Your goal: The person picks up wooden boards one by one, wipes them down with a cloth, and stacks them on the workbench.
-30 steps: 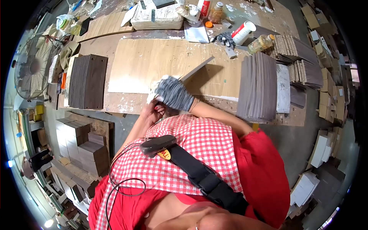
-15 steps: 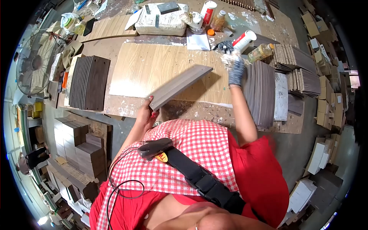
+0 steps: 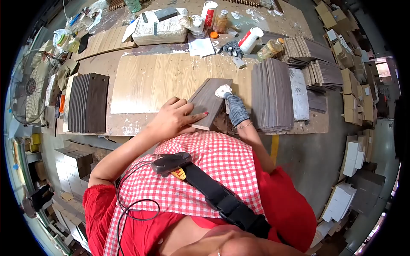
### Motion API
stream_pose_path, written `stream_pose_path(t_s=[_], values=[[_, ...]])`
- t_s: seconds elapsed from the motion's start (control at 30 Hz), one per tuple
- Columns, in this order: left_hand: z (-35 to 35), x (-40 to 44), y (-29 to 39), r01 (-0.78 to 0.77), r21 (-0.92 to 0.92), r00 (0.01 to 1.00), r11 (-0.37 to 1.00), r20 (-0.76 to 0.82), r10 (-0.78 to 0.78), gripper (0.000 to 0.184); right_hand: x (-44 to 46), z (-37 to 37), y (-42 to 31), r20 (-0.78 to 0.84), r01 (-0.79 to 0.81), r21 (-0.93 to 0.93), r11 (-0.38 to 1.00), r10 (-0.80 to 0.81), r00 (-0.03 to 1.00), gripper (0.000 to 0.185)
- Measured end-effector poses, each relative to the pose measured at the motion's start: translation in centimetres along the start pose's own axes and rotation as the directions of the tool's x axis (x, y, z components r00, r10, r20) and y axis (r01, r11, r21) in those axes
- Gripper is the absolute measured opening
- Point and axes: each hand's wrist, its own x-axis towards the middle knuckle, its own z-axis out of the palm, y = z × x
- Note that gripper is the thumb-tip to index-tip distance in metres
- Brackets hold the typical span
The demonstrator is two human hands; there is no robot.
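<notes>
A grey-brown wood-grain board [image 3: 210, 99] slants over a pale wood-grain panel [image 3: 145, 81], close in front of my apron. My left hand [image 3: 177, 114] grips the board's left edge near its close end, with one finger stretched across the top face. My right hand [image 3: 236, 109], in a grey knit glove, is closed on a wadded white cloth [image 3: 223, 90], which touches the board near its far right corner. Some of the gloved fingers are hidden behind the cloth.
Upright dark boards [image 3: 87, 102] stand at left, and a taller stack [image 3: 273, 96] at right. Behind are a wrapped white block [image 3: 160, 27], a red-and-white can [image 3: 251, 39], a glass jar [image 3: 270, 49], a spare glove [image 3: 232, 48] and a small grey block [image 3: 238, 62]. A fan [image 3: 30, 87] stands far left.
The board has come down from a raised, tilted hold to lie lower. My left hand has shifted onto its top and edge. My right hand has brought the cloth from the far right onto the board.
</notes>
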Motion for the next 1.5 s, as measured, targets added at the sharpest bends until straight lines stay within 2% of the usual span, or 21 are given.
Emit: stream_pose_path(t_s=[0.07, 0.1, 0.2, 0.23, 0.37, 0.4, 0.43, 0.47, 0.53, 0.6, 0.73, 0.77, 0.97, 1.07, 1.2, 1.27, 1.33, 1.4, 1.43, 1.47, 1.5], values=[[0.2, 0.0, 0.2, -0.026, -0.019, 0.997, 0.999, 0.078, 0.027, 0.045, -4.0, 1.2, -2.4, -0.105, -0.106, 0.331, 0.938, 0.148, 0.983, 0.018], [0.8, -0.2, 0.2, -0.038, -0.029, 0.999, 0.999, -0.008, 0.037, 0.043, -5.0, 2.2, -2.9, -0.138, 0.224, 0.581, 0.783, -0.176, 0.975, 0.024], [2.2, -1.5, -0.1, -0.007, -0.049, 0.997, 0.999, -0.077, 0.003, 0.043, -6.9, -0.9, -4.1, -0.126, 0.532, 0.299, 0.792, -0.52, 0.845, 0.026], [2.7, -2.2, -0.9, 0.075, -0.036, 0.983, 0.997, -0.163, -0.08, 0.047, -7.0, -1.6, -5.0, -0.119, 0.377, 0.638, 0.672, -0.398, 0.91, 0.026], [2.2, -6.3, -4.9, 0.399, -0.046, 0.813, 0.916, -0.443, -0.377, 0.045, -7.9, -5.9, -6.4, -0.236, 0.728, 0.074, 0.681, -0.697, 0.677, 0.028], [2.0, -7.8, -6.4, 0.465, -0.058, 0.736, 0.884, -0.529, -0.422, 0.046, -8.7, -6.9, -6.3, -0.314, 0.493, -0.415, 0.765, -0.629, 0.712, 0.028], [1.4, -9.6, -7.6, 0.55, -0.008, 0.668, 0.835, -0.596, -0.446, 0.046, -9.0, -7.3, -6.5, -0.37, 0.61, -0.013, 0.792, -0.571, 0.733, 0.028], [0.4, -11.6, -9.0, 0.632, 0.033, 0.596, 0.774, -0.659, -0.458, 0.046, -9.0, -7.8, -6.8, -0.398, 0.634, 0.387, 0.669, -0.499, 0.77, 0.028], [-0.5, -17.1, -12.6, 0.764, 0.091, 0.469, 0.639, -0.758, -0.454, 0.047, -8.4, -9.3, -6.4, -0.421, 0.688, 0.279, 0.67, -0.559, 0.715, 0.029], [-0.6, -22.5, -16.5, 0.975, 0.206, 0.211, 0.079, -0.766, -0.607, 0.058, -8.7, -9.2, -7.6, -0.475, 0.636, 0.358, 0.684, -0.453, 0.754, 0.029], [0.9, -29.9, -19.4, 0.925, 0.301, 0.076, -0.23, -0.741, -0.667, 0.076, -9.1, -13.0, -7.5, -0.443, 0.649, 0.23, 0.726, -0.515, 0.734, 0.03], [1.6, -30.7, -19.6, 0.924, 0.313, 0.11, -0.218, -0.765, -0.635, 0.073, -10.1, -14.3, -7.9, -0.442, 0.541, -0.028, 0.841, -0.496, 0.748, 0.029], [4.1, -31.0, -18.7, 0.922, 0.313, 0.038, -0.23, -0.662, -0.748, 0.073, -9.1, -26.2, -9.0, -0.175, 0.521, -0.332, 0.787, -0.594, 0.785, 0.034], [4.2, -31.0, -18.3, 0.942, 0.307, 0.122, -0.137, -0.692, -0.711, 0.071, -8.3, -28.3, -9.6, -0.16, 0.436, -0.118, 0.892, -0.45, 0.878, 0.032], [4.2, -30.7, -17.8, 0.948, 0.312, 0.197, -0.063, -0.732, -0.652, 0.067, -6.5, -29.6, -8.8, 0.004, 0.523, -0.473, 0.709, -0.591, 0.806, 0.031], [3.6, -29.9, -17.1, 0.943, 0.313, 0.158, -0.112, -0.719, -0.677, 0.067, -5.6, -29.0, -9.6, 0.0, 0.512, -0.332, 0.792, -0.543, 0.84, 0.03], [2.9, -28.5, -15.7, 0.935, 0.316, 0.118, -0.16, -0.703, -0.702, 0.067, -5.3, -28.2, -10.5, -0.097, 0.244, -0.363, 0.899, -0.297, 0.95, 0.027], [2.1, -26.9, -13.9, 0.95, 0.308, 0.205, -0.041, -0.719, -0.664, 0.059, -4.0, -28.6, -10.5, -0.041, 0.283, -0.383, 0.879, -0.322, 0.946, 0.035], [2.3, -27.2, -14.1, 0.95, 0.311, 0.204, -0.044, -0.719, -0.664, 0.059, -4.8, -27.2, -12.2, -0.183, 0.046, -0.623, 0.781, -0.203, 0.962, 0.036], [2.8, -27.8, -14.4, 0.981, 0.112, 0.193, 0.16, -0.682, -0.705, 0.054, -5.3, -26.4, -13.1, -0.35, -0.213, -0.775, 0.595, -0.123, 0.929, 0.036], [3.4, -28.2, -14.6, 0.934, -0.106, 0.198, 0.341, -0.64, -0.742, 0.049, -2.3, -30.3, -9.9, -0.326, -0.082, -0.725, 0.684, -0.237, 0.915, 0.032]])
